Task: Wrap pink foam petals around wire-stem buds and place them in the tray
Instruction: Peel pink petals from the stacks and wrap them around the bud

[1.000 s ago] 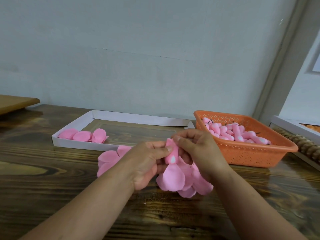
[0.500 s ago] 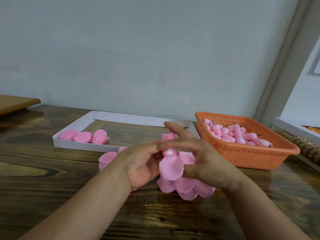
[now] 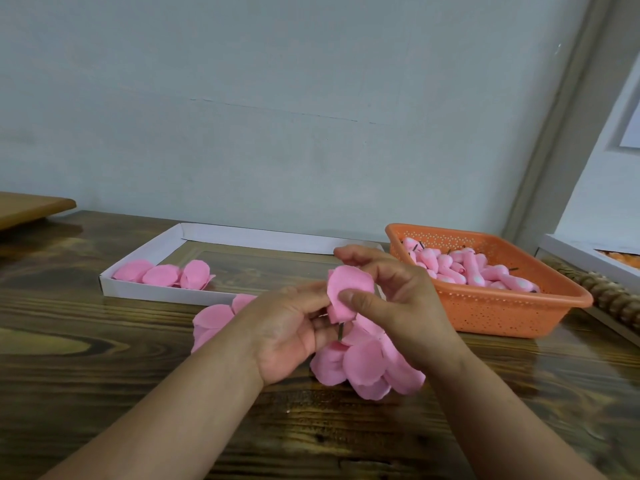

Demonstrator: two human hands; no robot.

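- Right now both hands work just in front of the white tray (image 3: 145,282): the left hand (image 3: 294,327) pinches the bud, whose dark wire stem (image 3: 340,331) pokes out below, while the right hand (image 3: 391,299) presses a pink petal (image 3: 348,289) around it with thumb and curled fingers.
- To my eye the wrap is half made; it probably goes best if the left keeps the base pinched tight and the right thumb smooths the petal round, so the foam does not spring open.
- Loose petals (image 3: 363,368) lie heaped on the wooden table (image 3: 104,393) directly below the hands, nearer me than the tray, with a few more (image 3: 211,320) by its front edge.
- Three wrapped pieces (image 3: 162,274) sit in the tray's left end; the rest of it shows bare.
- Right of the tray stands an orange basket (image 3: 502,313) of bare buds (image 3: 464,271).
- Nothing blocks the short way to the tray, though the loose heap could catch a sleeve or wrist.
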